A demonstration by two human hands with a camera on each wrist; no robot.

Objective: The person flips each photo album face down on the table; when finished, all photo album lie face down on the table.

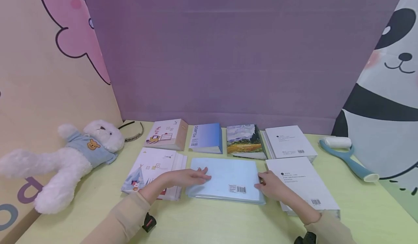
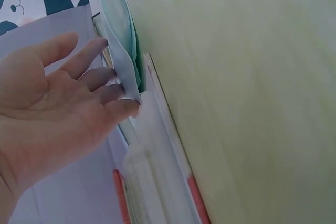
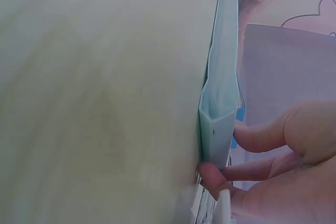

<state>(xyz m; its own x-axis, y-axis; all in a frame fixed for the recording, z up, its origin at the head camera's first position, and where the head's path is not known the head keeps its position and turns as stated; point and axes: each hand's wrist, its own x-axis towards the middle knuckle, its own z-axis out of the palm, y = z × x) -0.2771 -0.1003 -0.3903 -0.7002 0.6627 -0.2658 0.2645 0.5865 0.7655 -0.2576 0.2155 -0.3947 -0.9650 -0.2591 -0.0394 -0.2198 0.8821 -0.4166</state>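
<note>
A light blue file folder (image 1: 225,173) with a barcode label lies flat on the table between my hands. My left hand (image 1: 187,178) rests on its left side, fingers extended; the left wrist view shows the fingertips (image 2: 118,95) against the cover. At the folder's right edge is my right hand (image 1: 272,186). In the right wrist view its thumb (image 3: 257,136) touches the cover and its fingers (image 3: 212,178) bend round the spine, pinching it. A white illustrated book (image 1: 151,164) lies partly beneath my left forearm. Another white book (image 1: 307,186) lies beside and partly under my right hand.
Behind the folder lie a pink-white book (image 1: 164,133), a blue Polaroid album (image 1: 205,137), a landscape-cover book (image 1: 245,138) and a white book (image 1: 289,140). A plush toy (image 1: 88,149) and a headband (image 1: 135,137) are left; a blue-handled lint roller (image 1: 351,160) is right.
</note>
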